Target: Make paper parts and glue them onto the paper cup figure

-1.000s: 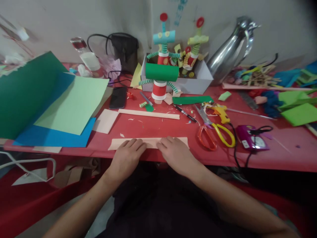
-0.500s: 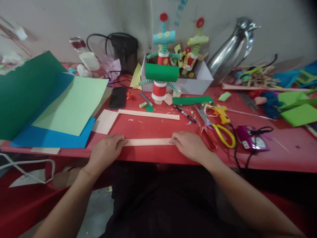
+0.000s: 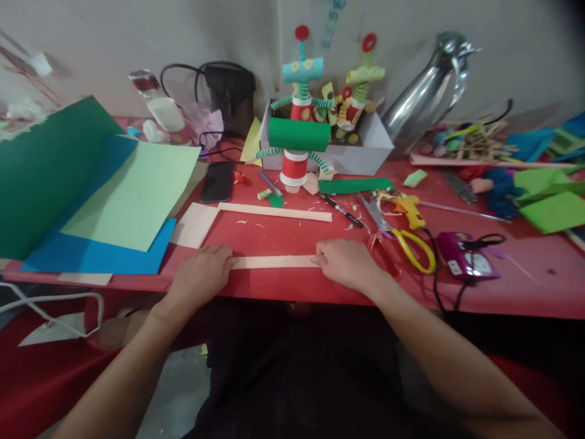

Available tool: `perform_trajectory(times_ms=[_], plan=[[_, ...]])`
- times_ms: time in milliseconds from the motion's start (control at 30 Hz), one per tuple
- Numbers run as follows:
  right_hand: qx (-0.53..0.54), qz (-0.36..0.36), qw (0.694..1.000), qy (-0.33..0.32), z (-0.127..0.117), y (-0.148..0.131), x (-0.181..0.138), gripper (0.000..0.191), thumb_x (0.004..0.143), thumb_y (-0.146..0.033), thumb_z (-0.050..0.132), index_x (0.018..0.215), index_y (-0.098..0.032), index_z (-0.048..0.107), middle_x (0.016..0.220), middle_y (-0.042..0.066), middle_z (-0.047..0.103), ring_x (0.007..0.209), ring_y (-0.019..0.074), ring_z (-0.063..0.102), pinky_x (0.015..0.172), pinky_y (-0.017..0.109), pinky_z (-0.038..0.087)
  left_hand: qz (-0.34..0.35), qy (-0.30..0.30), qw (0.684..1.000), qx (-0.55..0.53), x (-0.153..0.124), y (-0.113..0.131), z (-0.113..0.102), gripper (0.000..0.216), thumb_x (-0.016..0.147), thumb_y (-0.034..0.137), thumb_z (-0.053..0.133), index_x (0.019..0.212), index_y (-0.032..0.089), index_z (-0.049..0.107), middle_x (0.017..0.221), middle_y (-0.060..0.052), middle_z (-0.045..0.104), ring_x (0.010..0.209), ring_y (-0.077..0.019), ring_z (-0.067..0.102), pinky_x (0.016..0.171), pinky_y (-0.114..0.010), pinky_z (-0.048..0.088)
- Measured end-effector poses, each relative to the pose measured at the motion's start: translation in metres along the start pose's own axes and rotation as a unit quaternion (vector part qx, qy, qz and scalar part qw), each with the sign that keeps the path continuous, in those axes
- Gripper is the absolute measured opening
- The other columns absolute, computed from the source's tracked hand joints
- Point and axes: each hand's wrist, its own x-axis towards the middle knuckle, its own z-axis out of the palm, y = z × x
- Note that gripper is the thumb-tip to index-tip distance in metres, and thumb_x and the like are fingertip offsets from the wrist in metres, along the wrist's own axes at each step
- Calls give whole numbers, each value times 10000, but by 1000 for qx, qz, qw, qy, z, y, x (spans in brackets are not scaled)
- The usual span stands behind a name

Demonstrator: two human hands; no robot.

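I have the left hand [image 3: 203, 271] and the right hand [image 3: 345, 262] each closed on one end of a narrow peach paper strip [image 3: 276, 262], which lies level along the near edge of the red-covered table [image 3: 265, 285]. The end-to-end grip probably keeps it straight; its middle is bare to my view.

Just beyond, a similar strip [image 3: 276, 211] lies roughly parallel, its left end touching a peach paper piece [image 3: 194, 224]. To the right, scissors [image 3: 387, 230] and a yellow glue gun [image 3: 412, 214] sit near the right hand, presumably for easy reach. To the left, a pale green sheet [image 3: 137, 189] overlaps a blue sheet [image 3: 100, 256]. On the far side, a cup figure with a green roll [image 3: 299, 134] stands before a white box [image 3: 361, 157], perhaps put there to free working space.
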Motion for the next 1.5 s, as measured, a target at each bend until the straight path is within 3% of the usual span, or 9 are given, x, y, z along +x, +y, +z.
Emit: perform_trajectory(times_ms=[367,467,600,733,867,1067,1167,1367,1500], plan=[[14,14,1000,-7,0,6,6,233,921,-402,513,965,-202,624,915,91,706,809,256,663,606,310,386,-56,-32,997,-32,2,2,-8,233,925,315,400,871,222,606,955,-79,702,852,-259,650,581,-322,398],[55,45,997,31,6,13,6,322,873,-500,598,1033,-221,580,906,56,684,787,228,636,605,296,376,-84,-5,996,-42,0,1,-7,200,907,344,450,880,227,610,969,-80,699,873,-267,643,598,-325,413],[104,-8,983,148,23,16,0,171,889,-417,629,969,-266,642,1036,40,635,961,226,575,722,311,390,-94,80,992,-22,-6,3,-9,239,869,440,546,878,212,617,964,-111,665,948,-308,594,739,-391,461],[57,-79,963,253,41,7,-11,153,936,-288,576,1018,-301,704,1167,58,615,1106,268,490,915,427,339,-57,166,984,23,-12,27,-5,193,889,282,529,1007,217,667,1104,-145,640,1023,-349,557,821,-501,456],[-8,-123,966,227,51,-5,-22,338,934,-103,476,1219,-194,634,1161,105,646,1069,249,527,939,411,364,77,167,981,-65,-20,70,12,385,884,76,417,1173,183,647,1168,-131,669,1078,-292,595,954,-488,475],[-22,-97,967,234,55,-13,-38,400,992,-278,411,1356,-175,540,1329,145,603,1250,309,514,1133,635,121,45,154,979,-127,-31,107,23,529,937,361,496,1432,183,444,1447,-150,516,1348,-314,465,1114,-534,381],[-9,-105,966,237,61,-8,-46,512,999,-408,385,1440,-156,448,1476,145,484,1380,335,402,1154,635,113,19,138,984,-110,-36,94,22,570,940,414,488,1461,196,410,1485,-132,476,1390,-302,417,1139,-513,353],[-3,-116,969,216,71,2,-49,550,1005,-419,353,1504,-191,340,1552,104,366,1431,323,335,1149,654,132,-68,136,987,-46,-55,23,19,502,974,355,424,1462,238,404,1484,-99,477,1372,-292,444,1142,-526,327],[-4,-110,969,220,71,-1,-48,544,1002,-413,356,1500,-194,353,1553,117,360,1435,321,330,1141,658,164,-98,168,981,-14,-51,25,7,505,963,347,452,1446,206,412,1511,-139,433,1432,-362,323,1155,-630,244]])
